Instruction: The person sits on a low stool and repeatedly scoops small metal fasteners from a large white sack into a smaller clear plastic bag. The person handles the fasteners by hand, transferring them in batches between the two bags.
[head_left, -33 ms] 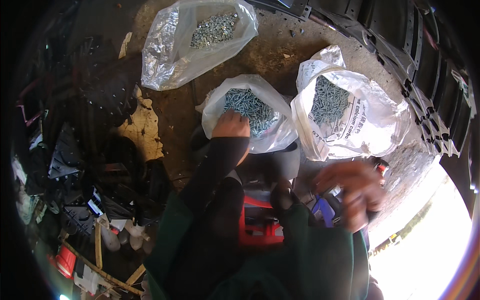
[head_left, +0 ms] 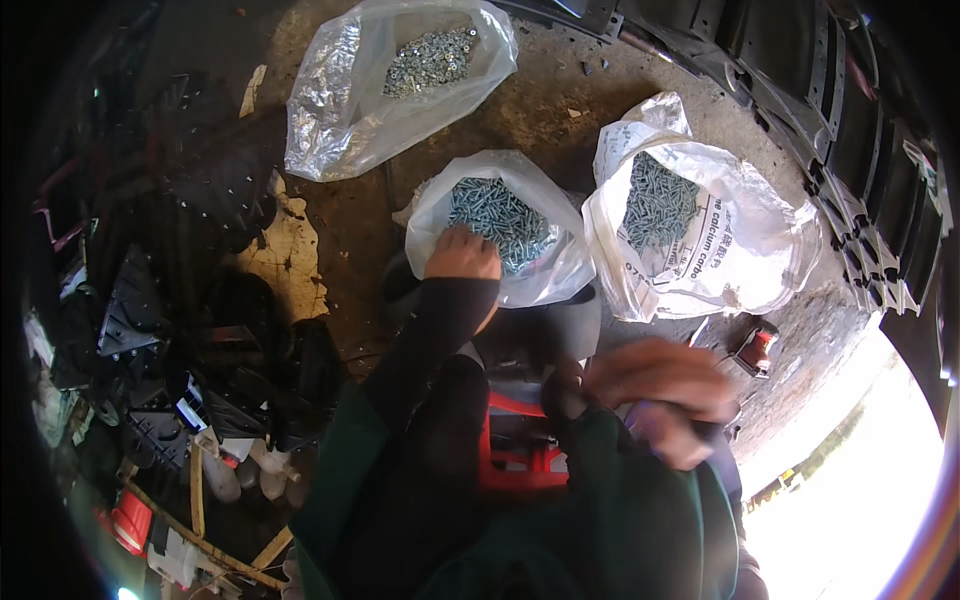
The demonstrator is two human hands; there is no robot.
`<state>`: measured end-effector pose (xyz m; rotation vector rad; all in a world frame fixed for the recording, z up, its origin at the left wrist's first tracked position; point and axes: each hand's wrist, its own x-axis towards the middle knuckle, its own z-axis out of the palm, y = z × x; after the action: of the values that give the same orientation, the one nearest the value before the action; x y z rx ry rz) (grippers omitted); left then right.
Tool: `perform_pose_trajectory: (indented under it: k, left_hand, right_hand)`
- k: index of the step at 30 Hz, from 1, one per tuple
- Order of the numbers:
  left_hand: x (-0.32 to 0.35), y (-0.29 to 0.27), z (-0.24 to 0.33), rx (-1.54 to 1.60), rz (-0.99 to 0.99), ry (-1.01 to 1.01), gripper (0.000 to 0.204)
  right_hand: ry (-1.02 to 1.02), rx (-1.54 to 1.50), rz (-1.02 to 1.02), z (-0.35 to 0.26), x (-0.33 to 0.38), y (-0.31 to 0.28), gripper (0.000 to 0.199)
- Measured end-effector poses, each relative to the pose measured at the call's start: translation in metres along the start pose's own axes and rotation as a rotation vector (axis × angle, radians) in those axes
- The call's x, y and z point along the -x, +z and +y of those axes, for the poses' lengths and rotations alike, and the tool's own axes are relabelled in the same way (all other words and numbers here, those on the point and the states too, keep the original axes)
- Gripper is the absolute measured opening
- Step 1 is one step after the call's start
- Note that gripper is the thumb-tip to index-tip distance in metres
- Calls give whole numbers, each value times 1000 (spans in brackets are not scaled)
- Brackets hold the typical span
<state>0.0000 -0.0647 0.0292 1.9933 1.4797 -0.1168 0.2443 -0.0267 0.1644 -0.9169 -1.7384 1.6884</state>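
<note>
My left hand (head_left: 463,253) reaches over the near-left rim of a clear plastic bag (head_left: 560,268). Its fingers are curled together against a heap of bluish-grey screws (head_left: 500,215) inside; the fingertips are hidden. Lower right, my right hand (head_left: 665,385) is smeared by motion, and its fingers and anything in them cannot be made out. A purple-blue item (head_left: 640,418) shows partly beside it. To the right of the clear bag stands a white printed sack (head_left: 765,235) with its mouth folded open. More screws (head_left: 660,205) lie in it.
A larger clear bag (head_left: 335,125) holding small metal nuts (head_left: 430,62) lies at the far left. Black parts (head_left: 130,310) crowd the left side; dark metal strips (head_left: 850,200) line the right. A red-and-black object (head_left: 760,345) sits on the floor near the sack.
My right hand has shifted left, uncovering more of the red-and-black object on the floor. My left hand stays at the screws.
</note>
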Motion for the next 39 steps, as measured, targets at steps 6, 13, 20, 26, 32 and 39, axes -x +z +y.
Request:
perform_pose_trajectory:
  k: [6,13,20,26,32,39]
  left_hand:
    - [29,-13,5,102,468,92,24]
    - [15,-6,-16,1142,456,-608,35]
    - [21,4,2,1253,551,-615,25]
    - [17,-22,63,886,338,0,21]
    - [8,-26,48,1040,324,-308,27]
    - [4,-24,16,1172,526,-486,27]
  right_hand:
    - [97,489,63,142,-45,88,45]
    - [-6,1021,29,208,-105,100,80]
    - [-112,958,271,212,-97,107,46]
    - [171,675,189,202,-70,46,32]
    - [419,400,161,189,-63,30,30]
    - [653,-379,227,187,-106,36,29]
